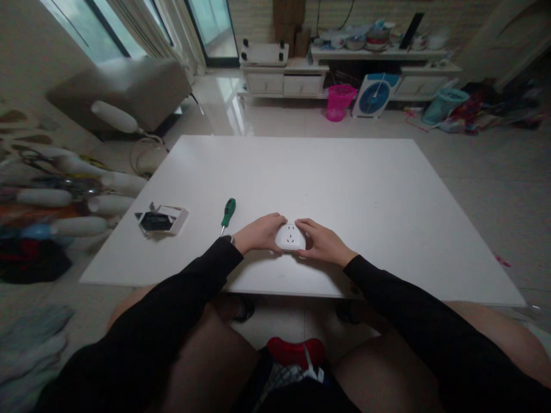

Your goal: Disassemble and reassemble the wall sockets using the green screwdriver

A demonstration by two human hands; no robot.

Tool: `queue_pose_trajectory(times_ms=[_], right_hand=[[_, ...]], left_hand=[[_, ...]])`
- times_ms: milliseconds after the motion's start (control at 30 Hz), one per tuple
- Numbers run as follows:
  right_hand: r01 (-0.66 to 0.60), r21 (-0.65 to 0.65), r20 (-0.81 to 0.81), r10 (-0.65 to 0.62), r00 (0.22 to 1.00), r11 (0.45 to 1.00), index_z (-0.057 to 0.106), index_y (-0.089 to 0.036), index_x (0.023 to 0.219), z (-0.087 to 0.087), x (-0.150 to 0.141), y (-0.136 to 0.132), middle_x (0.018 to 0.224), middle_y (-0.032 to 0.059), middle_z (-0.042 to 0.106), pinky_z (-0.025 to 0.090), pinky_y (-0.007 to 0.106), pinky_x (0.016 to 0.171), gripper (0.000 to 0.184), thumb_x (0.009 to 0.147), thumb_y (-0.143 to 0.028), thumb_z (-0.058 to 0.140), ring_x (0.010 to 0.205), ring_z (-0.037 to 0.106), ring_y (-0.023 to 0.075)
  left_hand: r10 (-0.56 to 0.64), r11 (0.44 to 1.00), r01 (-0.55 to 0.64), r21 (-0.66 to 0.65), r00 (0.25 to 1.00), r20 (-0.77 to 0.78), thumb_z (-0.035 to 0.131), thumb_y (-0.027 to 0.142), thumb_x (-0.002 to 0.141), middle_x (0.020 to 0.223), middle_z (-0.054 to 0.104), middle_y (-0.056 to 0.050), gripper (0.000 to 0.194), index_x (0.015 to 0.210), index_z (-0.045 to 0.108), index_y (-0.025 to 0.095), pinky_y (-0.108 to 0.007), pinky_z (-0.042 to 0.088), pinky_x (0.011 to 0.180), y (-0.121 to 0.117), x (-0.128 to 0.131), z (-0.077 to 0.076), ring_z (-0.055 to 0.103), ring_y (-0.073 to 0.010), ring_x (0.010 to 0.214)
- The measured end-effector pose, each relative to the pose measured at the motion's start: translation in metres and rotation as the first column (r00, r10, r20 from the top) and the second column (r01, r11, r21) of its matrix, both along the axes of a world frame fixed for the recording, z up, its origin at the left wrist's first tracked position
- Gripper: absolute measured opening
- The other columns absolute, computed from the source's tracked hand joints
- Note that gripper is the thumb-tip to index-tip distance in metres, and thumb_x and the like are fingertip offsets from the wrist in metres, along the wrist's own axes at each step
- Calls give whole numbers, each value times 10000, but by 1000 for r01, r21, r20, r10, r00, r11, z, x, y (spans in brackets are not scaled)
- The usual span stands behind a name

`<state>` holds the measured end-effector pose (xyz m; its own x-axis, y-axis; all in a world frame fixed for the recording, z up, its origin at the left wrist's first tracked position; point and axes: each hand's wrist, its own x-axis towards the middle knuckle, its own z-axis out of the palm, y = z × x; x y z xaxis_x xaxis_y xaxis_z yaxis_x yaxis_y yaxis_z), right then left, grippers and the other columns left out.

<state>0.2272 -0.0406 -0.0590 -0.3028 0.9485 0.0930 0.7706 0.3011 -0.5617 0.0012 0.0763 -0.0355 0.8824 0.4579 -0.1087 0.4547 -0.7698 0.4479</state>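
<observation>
A white wall socket (290,237) with slot holes on its face rests on the white table (344,183) near the front edge. My left hand (259,233) grips its left side with curled fingers. My right hand (321,242) grips its right side the same way. Both arms wear black sleeves. A screwdriver with a green handle (227,214) lies on the table just left of my left hand, tip pointing toward me.
A white box frame with a dark inside (161,220) lies at the table's left. Tools and white tubes (64,189) clutter the floor on the left. Beyond the table stand a pink basket (339,101), a blue fan (372,96) and low shelves.
</observation>
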Motion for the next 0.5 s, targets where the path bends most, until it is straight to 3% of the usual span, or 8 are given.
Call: queue_pose_trajectory(times_ms=[200,333,400,500], right_hand=[[-15,-4,68,16,998,1000,505,-227,1530,6,7,6,1534,174,570,532,552,1098,830,774,-362,820,1340,615,370],[4,-19,121,-2,993,1000,499,-243,1533,14,15,6,1605,189,489,528,576,1083,861,731,-241,814,1347,590,396],[21,-19,139,-18,990,1000,501,-228,1519,19,15,4,1616,206,455,535,580,1064,863,712,-199,805,1327,592,406],[52,-10,131,-50,990,999,511,-207,1479,26,8,-3,1553,221,485,552,585,1021,806,742,-297,825,1270,609,409]], left_hand=[[32,999,-32,9,999,19,927,463,646,1180,643,-161,736,1198,560,144,-461,533,953,-10,2,-2,628,-337,1089],[62,997,-60,-45,997,45,969,499,594,1236,620,-181,859,1238,532,135,-480,532,1004,-17,5,-4,616,-358,1164],[61,993,-53,-106,996,67,985,471,573,1279,608,-190,923,1286,507,132,-478,534,1015,-16,3,-5,616,-363,1198],[58,984,-45,-174,996,74,981,355,573,1377,572,-200,1024,1408,426,147,-448,539,1021,-11,-4,-6,628,-353,1239]])
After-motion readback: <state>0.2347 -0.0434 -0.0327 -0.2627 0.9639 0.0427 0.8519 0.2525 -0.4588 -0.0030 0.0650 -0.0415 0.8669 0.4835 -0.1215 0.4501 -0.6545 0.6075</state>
